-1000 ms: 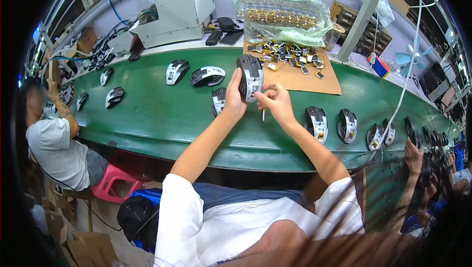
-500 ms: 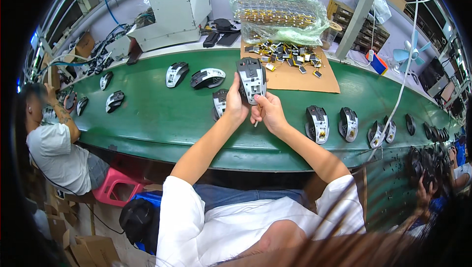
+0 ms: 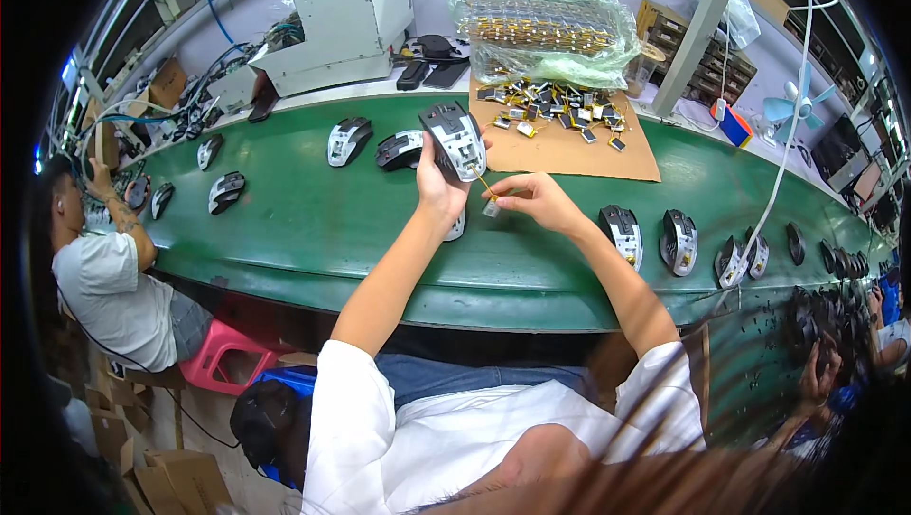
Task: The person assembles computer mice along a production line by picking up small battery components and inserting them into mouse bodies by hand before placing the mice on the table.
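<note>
Silver, the small battery point(image 3: 492, 208) pinched by the right hand point(image 3: 537, 202) sits nearer than the cardboard sheet point(image 3: 607, 160), its yellow wire point(image 3: 486, 183) now stretched to the mouse point(image 3: 450, 126), which the left hand point(image 3: 442, 190) grips, shifted leftward to the sheet's left edge, with loose batteries point(image 3: 567, 114) heaped on the sheet.

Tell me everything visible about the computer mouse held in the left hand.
The computer mouse is dark grey to black and silvery grey, with a plastic look. Its near part is light, with openings showing; the far part is mostly dark. It is held aloft over the green bench, far end leaning left. The left hand cradles it, fingertips showing at its right edge. Thin yellow wires run from its near end to a small silvery cell at the right hand. Its underside is hidden.
</note>
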